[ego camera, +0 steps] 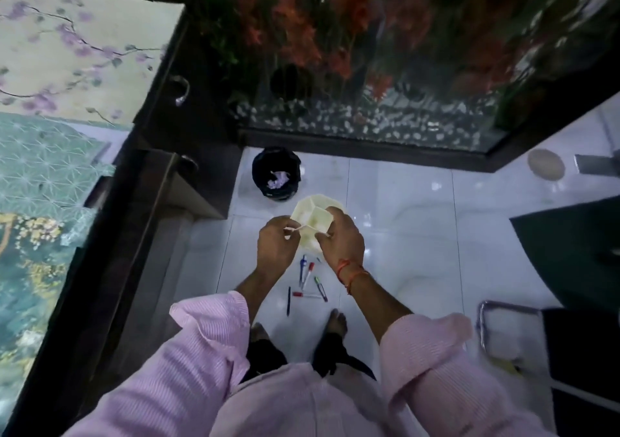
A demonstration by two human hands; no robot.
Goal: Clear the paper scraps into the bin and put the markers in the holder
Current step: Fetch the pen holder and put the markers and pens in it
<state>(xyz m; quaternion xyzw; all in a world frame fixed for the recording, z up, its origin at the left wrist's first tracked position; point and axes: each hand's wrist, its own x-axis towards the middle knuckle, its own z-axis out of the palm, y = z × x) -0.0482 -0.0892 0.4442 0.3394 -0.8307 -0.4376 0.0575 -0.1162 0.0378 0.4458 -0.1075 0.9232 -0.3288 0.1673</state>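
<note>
Sleeves [208,346], pink and ribbed, fill the near edge of the view; two bare feet [336,322] stand on the white tiled floor [402,235] below them.

Markers [308,270] lie loose on the floor just ahead of the feet: a dark pen nearest, then a red-capped one lying crosswise, a green-tipped one, and a red-tipped and a blue one angled toward the holder (six or so in all; exact count uncertain, motion blur).

Holder [313,216], cream plastic with hexagonal compartments, is held up in the air above the markers, its compartments showing no contents. Left hand [277,243] is closed in a pinch on the holder's near left edge. Right hand [342,240] is curled around the holder's right side, fingers closed on it; red thread [349,274] at that wrist.

Bin [275,177], black-lined, stands on the floor beyond the holder, slightly to its left, with pale purple paper scraps [277,179] inside. Beyond the bin, a dark-framed glass panel [369,107] with white pebbles and red-orange plants.
</note>
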